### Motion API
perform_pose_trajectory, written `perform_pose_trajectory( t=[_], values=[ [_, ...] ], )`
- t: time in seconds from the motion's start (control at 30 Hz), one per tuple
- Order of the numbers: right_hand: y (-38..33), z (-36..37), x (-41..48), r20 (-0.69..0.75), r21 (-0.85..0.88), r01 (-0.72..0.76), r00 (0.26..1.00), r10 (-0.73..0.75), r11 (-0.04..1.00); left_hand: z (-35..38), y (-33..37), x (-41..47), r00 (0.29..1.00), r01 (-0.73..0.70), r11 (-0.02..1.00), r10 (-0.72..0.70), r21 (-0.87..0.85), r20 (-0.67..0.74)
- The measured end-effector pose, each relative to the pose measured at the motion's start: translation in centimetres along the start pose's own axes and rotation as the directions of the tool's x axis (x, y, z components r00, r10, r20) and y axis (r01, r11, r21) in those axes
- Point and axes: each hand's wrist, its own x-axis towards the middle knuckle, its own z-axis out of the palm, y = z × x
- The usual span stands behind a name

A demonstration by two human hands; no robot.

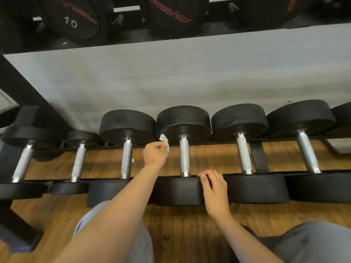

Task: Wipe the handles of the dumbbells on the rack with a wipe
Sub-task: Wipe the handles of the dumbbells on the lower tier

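Wipe (164, 141), pinched in the left hand (154, 154), hovers just left of the middle handle (184, 156), which runs front-to-back across the rack (259, 156); the right hand (214, 188) curls over its near head (178, 192).

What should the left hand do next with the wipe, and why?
Probably move the left hand rightward and lay the wipe on the handle just beside it. The wipe sits in the gap between two handles, apparently touching neither, and the right hand holds that dumbbell's near head, as if to steady it.
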Motion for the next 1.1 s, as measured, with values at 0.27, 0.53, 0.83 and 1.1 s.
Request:
perform_pose_trajectory(
  t=[0.27, 0.53, 0.83, 1.1],
  values=[
    [-1.2, -0.6, 1.8, 0.121, -0.193, 0.129, 0.987, -0.107, 0.973, 2.6, -1.3, 2.6, 0.966, 0.232, 0.916, -0.178, -0.327, 0.188],
    [-0.3, 0.1, 2.0, 0.047, -0.073, 0.069, 0.997, -0.066, 0.995, 6.5, -0.7, 3.9, 0.891, 0.445, 0.713, -0.295, -0.542, 0.344],
    [-0.1, 0.3, 2.1, 0.054, -0.021, 0.056, 0.997, -0.055, 0.998, 5.6, -1.2, 3.0, 0.958, 0.282, 0.851, -0.224, -0.443, 0.179],
    [-0.2, 0.4, 1.9, 0.042, -0.015, 0.060, 0.997, -0.060, 0.998, 6.3, 0.4, 3.8, 0.910, 0.408, 0.708, -0.369, -0.577, 0.191]
  ],
)
